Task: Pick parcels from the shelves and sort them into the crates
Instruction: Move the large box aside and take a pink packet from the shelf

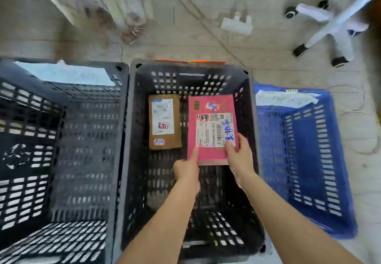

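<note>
Grip of your left hand (186, 168) and of your right hand (240, 156) pinches the near short edge of the pink parcel (212, 127), which is low in the right half of the middle crate (134, 90), long axis pointing to the crate's far wall.

single head view, looking steeply down, close over middle crate (191, 84)

pink parcel (210, 104) shipping label (213, 129): "855WIND15A-002", "89" near one corner
brown parcel (165, 140) white label (162, 116): print too blurred
paper notes (66, 73) on crates: handwriting illegible
</note>
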Tool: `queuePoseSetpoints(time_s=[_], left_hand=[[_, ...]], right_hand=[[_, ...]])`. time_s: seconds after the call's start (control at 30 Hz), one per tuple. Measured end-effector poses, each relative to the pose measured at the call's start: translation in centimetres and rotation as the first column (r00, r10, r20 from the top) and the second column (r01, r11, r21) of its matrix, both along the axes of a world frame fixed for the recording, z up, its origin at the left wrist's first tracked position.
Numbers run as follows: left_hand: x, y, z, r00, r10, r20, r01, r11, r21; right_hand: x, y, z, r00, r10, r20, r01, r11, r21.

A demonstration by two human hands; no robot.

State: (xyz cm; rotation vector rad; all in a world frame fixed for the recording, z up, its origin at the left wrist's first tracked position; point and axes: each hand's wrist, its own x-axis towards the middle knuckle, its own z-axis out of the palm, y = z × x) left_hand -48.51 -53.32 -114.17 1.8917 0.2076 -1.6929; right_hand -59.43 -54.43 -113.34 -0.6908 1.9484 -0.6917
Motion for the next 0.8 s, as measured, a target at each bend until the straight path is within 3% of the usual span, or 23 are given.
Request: queuePoseSetpoints(time_s=[0.2, 0.3, 0.4, 0.47, 0.57, 0.8], left_hand=[[-2.0, -3.9, -12.0, 0.946, 0.316, -0.070, -0.314, 0.948, 0.045], [-2.3, -4.3, -16.4, 0.941, 0.305, -0.148, -0.304, 0.952, 0.032], [-1.7, -3.9, -17.3, 0.973, 0.210, -0.100, -0.206, 0.978, 0.044], [-1.1, -3.2, -14.8, 0.997, 0.079, -0.027, -0.077, 0.995, 0.061], [0.2, -2.3, -8.0, 0.999, 0.014, 0.034, -0.015, 0.999, 0.031], [5.9, -1.7, 15.6, 0.975, -0.082, 0.205, 0.105, 0.989, -0.104]], right_hand=[[-0.4, -3.4, -13.6, 0.994, 0.071, -0.080, -0.073, 0.997, -0.030], [-0.8, -4.1, -17.7, 0.983, 0.114, -0.143, -0.112, 0.993, 0.022], [-1.3, -4.1, -18.4, 0.971, 0.151, -0.184, -0.128, 0.983, 0.131], [-1.4, -3.6, -16.1, 0.972, 0.150, -0.181, -0.121, 0.979, 0.162], [-0.7, -3.2, -8.9, 0.963, 0.215, -0.163, -0.184, 0.966, 0.184], [4.9, -3.9, 14.4, 0.858, 0.513, -0.032, -0.506, 0.854, 0.121]])
